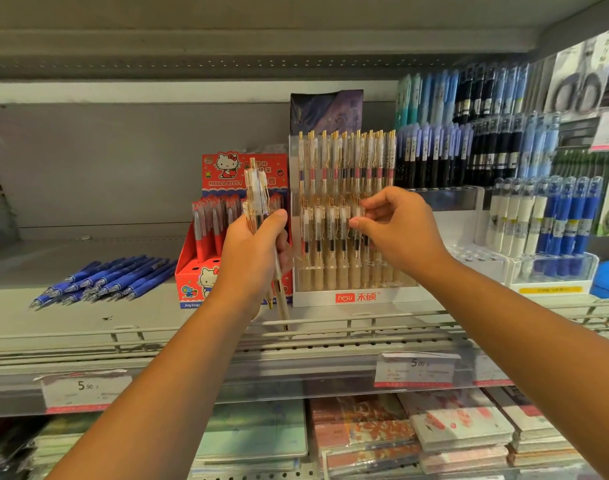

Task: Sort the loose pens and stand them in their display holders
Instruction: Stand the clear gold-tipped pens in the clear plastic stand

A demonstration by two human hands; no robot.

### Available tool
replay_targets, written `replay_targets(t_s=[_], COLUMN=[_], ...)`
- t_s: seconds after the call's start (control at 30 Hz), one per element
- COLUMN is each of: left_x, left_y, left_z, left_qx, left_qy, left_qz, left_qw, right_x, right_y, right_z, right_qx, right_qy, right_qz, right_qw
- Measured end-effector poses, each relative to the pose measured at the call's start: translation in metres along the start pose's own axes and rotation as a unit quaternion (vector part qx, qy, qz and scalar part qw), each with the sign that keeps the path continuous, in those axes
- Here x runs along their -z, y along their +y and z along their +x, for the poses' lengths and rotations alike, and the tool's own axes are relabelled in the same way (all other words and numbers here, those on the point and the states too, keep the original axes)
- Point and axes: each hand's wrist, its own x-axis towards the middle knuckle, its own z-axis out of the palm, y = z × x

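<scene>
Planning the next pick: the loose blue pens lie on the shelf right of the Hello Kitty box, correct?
Not quite. The head view shows the loose blue pens lying on the shelf left of the Hello Kitty box, not right of it.

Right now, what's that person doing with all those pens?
A person is tidying pens in a shop. Their left grip holds a bunch of clear gold-clipped pens. Their right grip pinches one more pen standing in the front row of the white display holder. A pile of blue pens lies loose on the shelf to the left.
</scene>
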Motion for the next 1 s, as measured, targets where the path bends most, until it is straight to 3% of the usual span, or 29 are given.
replay_targets(t_s=[0.23, 0.4, 0.6, 0.77, 1.0], left_x=[0.0, -0.001, -0.002, -0.004, -0.005], left_y=[0.001, 0.004, 0.005, 0.005, 0.003], left_z=[-0.003, -0.006, -0.008, -0.008, -0.006], left_qx=[-0.013, -0.03, -0.045, -0.038, -0.051], left_qy=[-0.031, -0.034, -0.055, -0.059, -0.077], left_qz=[0.042, 0.042, 0.037, 0.038, 0.068], left_qw=[0.999, 0.998, 0.997, 0.997, 0.993], right_x=[0.003, 0.004, -0.009, -0.017, -0.02], right_y=[-0.006, -0.024, -0.06, -0.073, -0.077], right_z=[0.001, -0.002, -0.008, -0.006, -0.006], right_qx=[0.014, 0.024, 0.063, 0.024, -0.001], right_qy=[0.015, 0.064, -0.044, -0.132, -0.151], right_qz=[-0.05, -0.001, 0.14, 0.232, 0.266], right_qw=[0.999, 0.998, 0.987, 0.964, 0.952])
